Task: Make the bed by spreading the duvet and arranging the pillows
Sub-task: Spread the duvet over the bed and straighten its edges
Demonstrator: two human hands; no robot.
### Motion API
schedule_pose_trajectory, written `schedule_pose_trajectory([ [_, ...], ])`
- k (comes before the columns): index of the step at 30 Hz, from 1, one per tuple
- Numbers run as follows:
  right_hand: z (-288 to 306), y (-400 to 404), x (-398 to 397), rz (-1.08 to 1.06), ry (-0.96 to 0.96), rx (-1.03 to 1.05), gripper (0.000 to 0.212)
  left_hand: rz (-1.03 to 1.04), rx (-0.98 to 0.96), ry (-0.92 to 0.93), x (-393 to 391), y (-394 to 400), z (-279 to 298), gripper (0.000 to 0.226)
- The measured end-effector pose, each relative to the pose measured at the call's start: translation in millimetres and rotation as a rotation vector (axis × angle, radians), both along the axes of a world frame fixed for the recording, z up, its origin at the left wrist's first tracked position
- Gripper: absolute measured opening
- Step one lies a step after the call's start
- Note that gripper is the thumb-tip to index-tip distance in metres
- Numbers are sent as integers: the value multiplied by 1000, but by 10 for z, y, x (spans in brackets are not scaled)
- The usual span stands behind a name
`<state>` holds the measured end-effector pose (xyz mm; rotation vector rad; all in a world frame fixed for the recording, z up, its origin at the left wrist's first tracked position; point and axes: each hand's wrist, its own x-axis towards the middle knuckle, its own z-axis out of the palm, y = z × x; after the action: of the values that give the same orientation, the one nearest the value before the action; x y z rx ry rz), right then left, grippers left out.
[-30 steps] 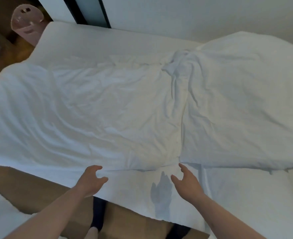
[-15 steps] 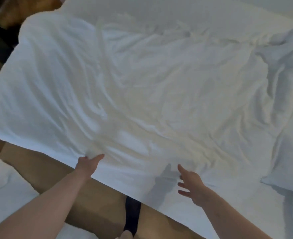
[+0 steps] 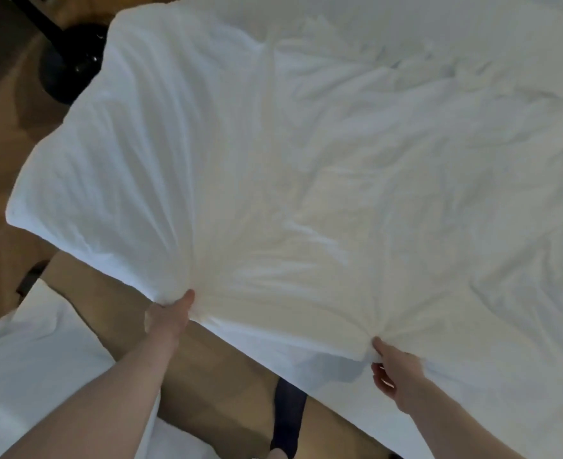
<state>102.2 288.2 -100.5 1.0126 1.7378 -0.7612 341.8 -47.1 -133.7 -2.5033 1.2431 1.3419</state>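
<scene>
A wrinkled white duvet (image 3: 306, 160) covers most of the bed and fills the upper and right part of the view. My left hand (image 3: 169, 314) grips its near edge at the lower left, thumb on top, and folds fan out from the grip. My right hand (image 3: 392, 372) pinches the same edge further right, with the fabric bunched at the thumb. Below the edge lies the white sheet (image 3: 472, 409) of the mattress. No pillow is clearly in view.
Wooden floor (image 3: 207, 392) runs between this bed and white bedding (image 3: 25, 376) at the lower left. A black round base (image 3: 71, 61) with a dark pole stands on the floor at the upper left. My dark sock (image 3: 288, 419) shows below.
Both hands went from open and hovering over the near edge to gripping it. The view moved closer and leftward, and the duvet now shows folds pulled toward my hands.
</scene>
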Motion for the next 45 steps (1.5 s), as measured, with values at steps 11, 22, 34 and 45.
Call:
schedule_pose_trajectory([
  [11, 582, -236, 238, 1124, 146, -55, 26, -276, 282, -26, 505, -27, 720, 29],
  [22, 888, -1812, 518, 1203, 435, -379, 79, -292, 118, -81, 756, -1597, 911, 28],
  [34, -216, -3106, 1547, 1364, 158, -340, 88, -151, 285, 103, 812, -2995, 44, 76],
  [45, -164, -3118, 1382, 1359, 136, -312, 78, -123, -72, 148, 954, -3426, 386, 49],
])
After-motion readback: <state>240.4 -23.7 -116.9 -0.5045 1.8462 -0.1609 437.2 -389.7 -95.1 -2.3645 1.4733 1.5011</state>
